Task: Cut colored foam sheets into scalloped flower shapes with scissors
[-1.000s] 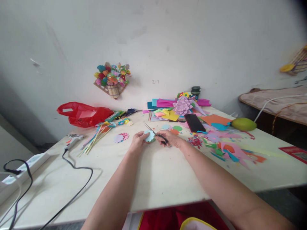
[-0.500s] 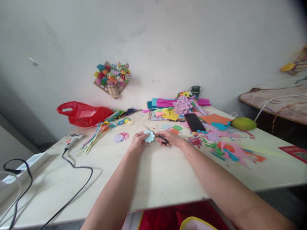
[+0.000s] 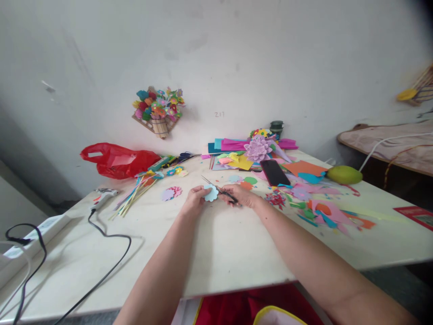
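Observation:
Between finger and thumb, my left hand (image 3: 196, 199) grips a light blue scalloped flower cutout (image 3: 211, 193) by its left side. My right hand (image 3: 238, 195) is closed round the dark handles of a pair of scissors (image 3: 228, 196). The scissor blades point up and left, passing right beside the cutout's upper edge; whether they touch it I cannot tell. Left of my hands, lilac and red-patterned flower cutouts (image 3: 172, 194) lie overlapping on the table. Just beyond my right hand are green and orange round pieces (image 3: 249, 182).
A glue gun (image 3: 104, 198) with a trailing black cord and a power strip (image 3: 37, 237) are at left. Behind stand a red plastic bag (image 3: 118, 161) and thin strips (image 3: 137, 194). A phone (image 3: 274, 173), coloured scraps (image 3: 328, 212) and a purple flower (image 3: 257, 149) lie to the right.

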Motion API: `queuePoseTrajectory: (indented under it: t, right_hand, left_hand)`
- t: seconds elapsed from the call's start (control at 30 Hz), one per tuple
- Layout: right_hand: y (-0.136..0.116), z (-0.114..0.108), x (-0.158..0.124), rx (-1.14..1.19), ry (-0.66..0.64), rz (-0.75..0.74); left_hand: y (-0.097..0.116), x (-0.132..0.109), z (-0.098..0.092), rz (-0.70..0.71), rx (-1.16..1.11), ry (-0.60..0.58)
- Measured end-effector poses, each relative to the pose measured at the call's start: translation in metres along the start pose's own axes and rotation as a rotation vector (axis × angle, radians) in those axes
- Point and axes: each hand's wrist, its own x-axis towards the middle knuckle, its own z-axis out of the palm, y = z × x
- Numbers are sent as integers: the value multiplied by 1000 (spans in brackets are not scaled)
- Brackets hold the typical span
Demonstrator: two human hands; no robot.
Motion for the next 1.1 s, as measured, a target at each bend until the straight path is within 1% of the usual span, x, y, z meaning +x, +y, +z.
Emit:
queuePoseTrajectory:
  t: [0.23, 0.4, 0.53, 0.7, 0.83, 1.0, 1.1]
  right_hand:
    - [8, -1, 7, 103, -11, 18]
    - [15, -3, 11, 108, 5, -7]
    - [21, -5, 13, 131, 48, -49]
    - [26, -9, 17, 177, 163, -37]
    - [28, -10, 20, 178, 228, -28]
    - [26, -4, 21, 232, 244, -51]
    - [20, 3, 19, 251, 251, -45]
  left_hand:
    - [0, -1, 0, -1, -11, -4]
    - [1, -2, 1, 13, -48, 47]
    - [2, 0, 0, 32, -70, 76]
    - [3, 0, -1, 59, -60, 80]
    - [4, 0, -1, 61, -34, 97]
    - [3, -1, 0, 40, 2, 85]
    - [2, -3, 3, 27, 28, 50]
